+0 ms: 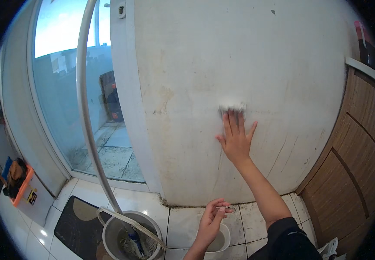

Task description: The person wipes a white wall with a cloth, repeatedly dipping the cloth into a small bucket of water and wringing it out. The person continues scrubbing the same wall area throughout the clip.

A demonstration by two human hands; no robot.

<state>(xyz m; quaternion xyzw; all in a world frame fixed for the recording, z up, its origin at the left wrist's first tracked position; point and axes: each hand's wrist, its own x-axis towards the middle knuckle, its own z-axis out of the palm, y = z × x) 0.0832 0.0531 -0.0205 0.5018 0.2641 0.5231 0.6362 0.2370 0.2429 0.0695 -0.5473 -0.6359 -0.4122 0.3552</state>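
My right hand (237,139) reaches up to a stained white wall (190,81). Its middle fingers press a blurred whitish-grey cloth or pad (232,107) flat against the surface, while thumb and little finger spread to the sides. Lower down, my left hand (212,219) hovers over a small white plastic tub (227,239) of cloudy liquid, partly hiding it. The left fingers are loosely curled and apart, with nothing plainly held; a small dark spot by the fingertips cannot be made out.
A grey bucket (107,242) with a string mop (136,242) stands at lower left, its pale handle (83,81) rising past the glass door (67,113). A dark mat (76,224) lies beside it. At right is a brown wooden cabinet (340,175); an orange-rimmed bin (34,198) stands far left.
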